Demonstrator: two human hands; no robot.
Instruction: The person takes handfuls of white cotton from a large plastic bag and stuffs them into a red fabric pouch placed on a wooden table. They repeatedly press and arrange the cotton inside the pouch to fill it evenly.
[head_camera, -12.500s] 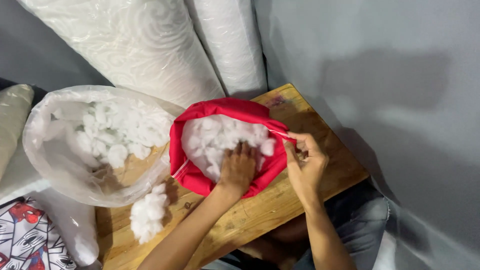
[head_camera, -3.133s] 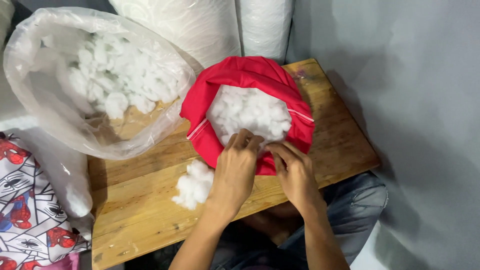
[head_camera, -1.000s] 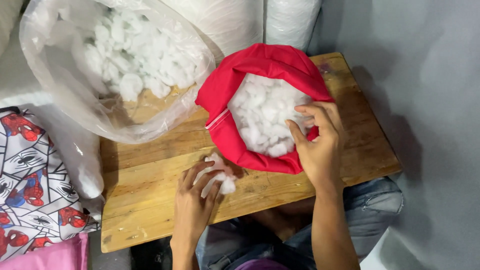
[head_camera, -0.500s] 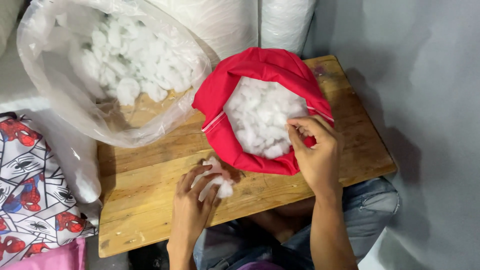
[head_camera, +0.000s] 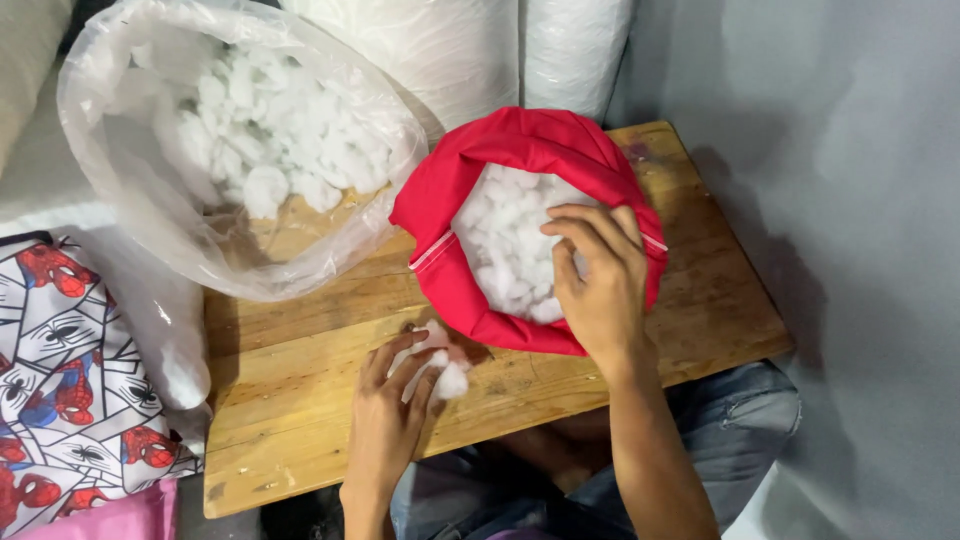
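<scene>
A: Right hand (head_camera: 600, 290), what's it doing?
B: It's lying flat on the white stuffing (head_camera: 505, 250) inside the red cover (head_camera: 470, 180), fingers spread, not clamped on anything. The palm is sitting over the cover's near right rim.

A: Left hand (head_camera: 390, 410)?
B: It's resting on the table (head_camera: 300, 400), near edge, just below the cover. The fingers are curling loosely around a small tuft (head_camera: 445, 375) of the same white fill. Touching it, partly closing on it, but I can't tell if it's really gripping.

A: Where's the cover sitting?
B: On the table, toward the back right, mouth gaping upward and full of stuffing. The tuft is lying just beside its lower left edge, apart from it or barely touching, hard to say.

A: Other stuff?
B: A clear plastic bag (head_camera: 130, 200) of more white fill is leaning on the table's back left, open toward the cover. White rolls (head_camera: 470, 50) are standing behind it against the wall. Printed fabric (head_camera: 70, 370) with red and black figures is lying left of the table. Person's jeans (head_camera: 720, 440) are showing under the near edge.
</scene>
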